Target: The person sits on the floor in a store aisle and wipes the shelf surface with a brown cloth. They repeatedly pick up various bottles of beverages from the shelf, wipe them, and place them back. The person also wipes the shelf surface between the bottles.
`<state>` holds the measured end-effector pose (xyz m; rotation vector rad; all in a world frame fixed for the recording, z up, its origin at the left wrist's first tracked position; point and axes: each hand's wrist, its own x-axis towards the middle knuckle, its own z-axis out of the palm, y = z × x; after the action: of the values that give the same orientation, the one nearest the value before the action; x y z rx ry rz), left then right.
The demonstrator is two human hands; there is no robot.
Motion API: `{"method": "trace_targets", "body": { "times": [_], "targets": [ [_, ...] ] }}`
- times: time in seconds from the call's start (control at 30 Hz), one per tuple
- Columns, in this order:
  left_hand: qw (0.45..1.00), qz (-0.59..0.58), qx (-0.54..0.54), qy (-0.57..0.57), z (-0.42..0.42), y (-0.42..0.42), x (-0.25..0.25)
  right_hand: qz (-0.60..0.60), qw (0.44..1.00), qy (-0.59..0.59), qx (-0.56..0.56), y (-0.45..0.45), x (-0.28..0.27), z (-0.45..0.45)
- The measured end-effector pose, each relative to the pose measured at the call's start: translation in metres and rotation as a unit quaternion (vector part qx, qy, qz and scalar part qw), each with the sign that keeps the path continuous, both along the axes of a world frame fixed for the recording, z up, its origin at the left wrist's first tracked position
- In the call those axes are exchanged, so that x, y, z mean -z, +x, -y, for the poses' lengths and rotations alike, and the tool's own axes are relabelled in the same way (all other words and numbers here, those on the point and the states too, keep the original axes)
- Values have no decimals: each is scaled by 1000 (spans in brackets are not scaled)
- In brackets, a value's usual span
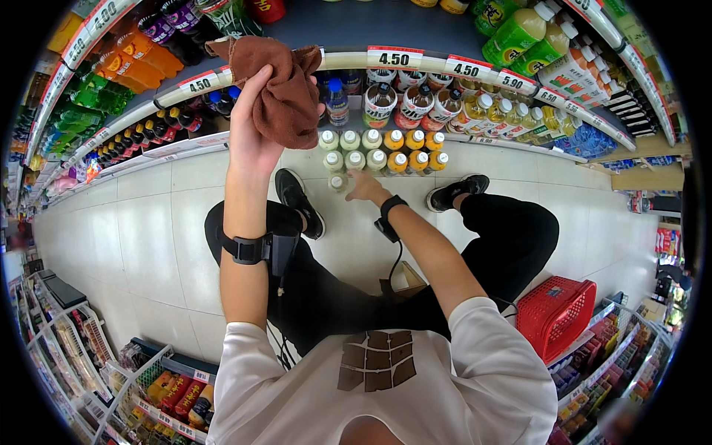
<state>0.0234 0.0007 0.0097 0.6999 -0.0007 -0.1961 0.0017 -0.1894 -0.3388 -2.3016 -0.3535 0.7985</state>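
Note:
A bunched brown cloth (285,97) is gripped in my left hand (253,119), raised in front of the shelf edge. My right hand (368,186) is low over the floor, fingers spread, beside a pale bottle with a white cap (337,182) that stands nearest me; whether the fingertips touch it I cannot tell. Beyond it, rows of pale white-capped bottles (355,160) and orange bottles (417,161) stand upright on the tiled floor, close together before the bottom shelf. Behind them, larger bottles with dark caps (380,105) stand on the lower shelf.
Drink shelves with a price-tag rail (423,60) curve across the front. My black shoes (300,203) flank the floor bottles. A red plastic basket (556,317) is behind me at the right, near wire display racks (603,361). Another wire rack (136,384) stands behind at the left.

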Motion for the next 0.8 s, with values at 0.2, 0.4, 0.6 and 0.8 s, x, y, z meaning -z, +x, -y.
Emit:
{"method": "trace_targets", "body": {
  "times": [0.2,0.4,0.6,0.8],
  "targets": [
    [1000,-9,14,4,-2,5,4,47,995,27,86,-21,16,-27],
    [1000,-21,8,3,-4,5,2,57,981,73,170,-32,15,-45],
    [1000,-24,-7,-3,-9,6,0,75,975,117,173,-33,21,-37],
    [1000,-5,-2,-6,-6,4,0,66,977,154,132,-19,-11,-15]
  ]
}}
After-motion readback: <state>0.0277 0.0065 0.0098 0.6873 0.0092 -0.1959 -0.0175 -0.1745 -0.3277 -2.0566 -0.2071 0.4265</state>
